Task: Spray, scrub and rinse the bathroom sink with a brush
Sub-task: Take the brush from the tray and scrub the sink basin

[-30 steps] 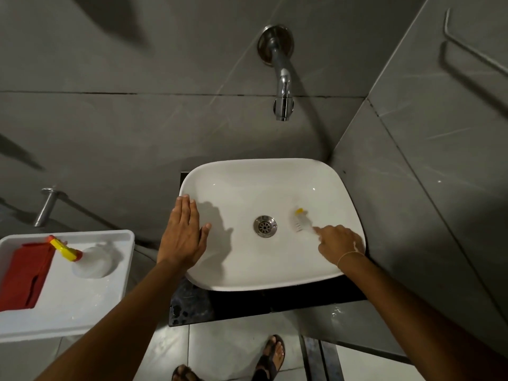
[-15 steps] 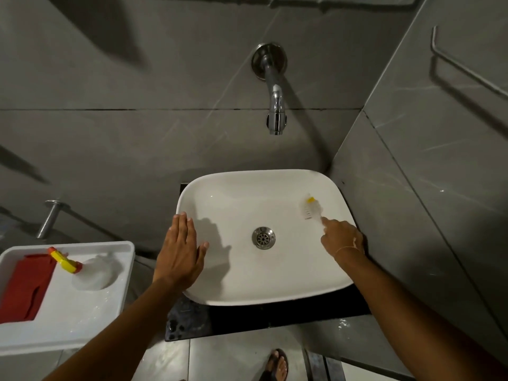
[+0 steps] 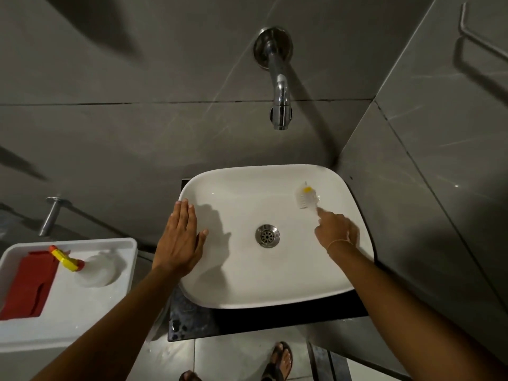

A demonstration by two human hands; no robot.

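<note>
A white square sink (image 3: 247,292) sits on a dark counter, with a metal drain (image 3: 267,235) in its middle. My right hand (image 3: 336,231) is closed around the handle of a small white brush (image 3: 305,198) with a yellow tip. The brush head presses on the basin's far right slope. My left hand (image 3: 180,239) lies flat with fingers together on the sink's left rim. A chrome tap (image 3: 280,105) juts from the wall above the basin; no water runs from it.
A white tray (image 3: 90,312) at the left holds a clear spray bottle (image 3: 96,268) with a yellow and red nozzle, lying down, and a red cloth (image 3: 29,284). Grey tiled walls close in behind and on the right. My sandalled feet (image 3: 277,362) show below.
My right hand has pushed the brush from beside the drain up toward the basin's far right corner. My left hand has stayed on the left rim.
</note>
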